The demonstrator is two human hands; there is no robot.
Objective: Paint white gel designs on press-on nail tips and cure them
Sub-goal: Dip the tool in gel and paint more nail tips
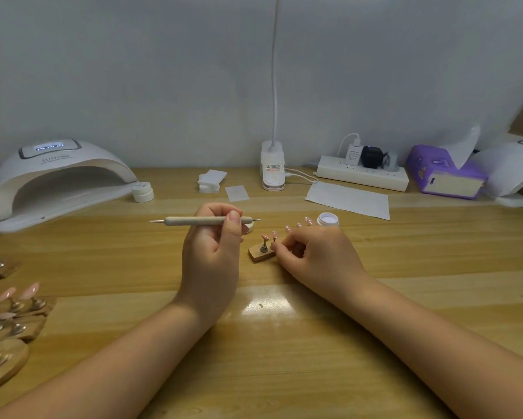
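- Nail tips (269, 236), pink ones, sit on a little wood block (261, 254) mid-table
- right hand (319, 255) pinches the block's right end
- left hand (213, 252), just left of the block, grips a dotting pen (204, 220) sideways
- open gel pot (328, 220) just behind the block

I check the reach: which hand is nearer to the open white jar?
Right. The right hand is just below the open white jar; the left hand is far left, holding the dotting tool.

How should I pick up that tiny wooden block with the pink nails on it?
Pinch the wooden block low by its two long sides, coming from the right as the right hand does. The nail tips stand on thin stalks on top, so keep fingers below them.
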